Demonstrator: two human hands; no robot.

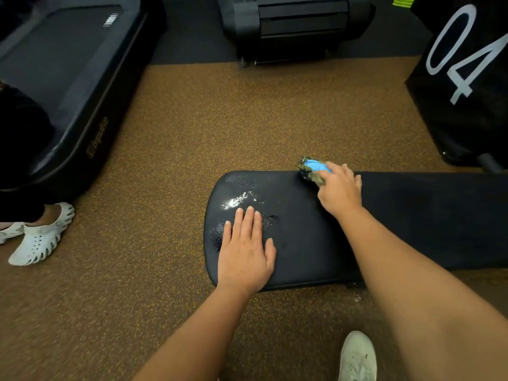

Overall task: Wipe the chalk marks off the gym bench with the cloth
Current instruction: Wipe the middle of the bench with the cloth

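Observation:
The black padded gym bench (302, 243) runs from centre to the right edge, its rounded end pointing left. A white shiny patch of marks (237, 200) lies near that end. My left hand (246, 248) rests flat on the pad, fingers spread, just below the patch. At the bench's far edge, my right hand (339, 191) presses a crumpled blue and olive cloth (313, 169) against the pad. Part of the cloth is hidden under my fingers.
Brown speckled carpet (165, 160) surrounds the bench. A black treadmill (68, 86) stands at the left and another machine (294, 26) at the back. A black block marked 04 (464, 64) is at the right. Another person's white clogs (38, 237) are at the left; my shoe (357, 356) is below.

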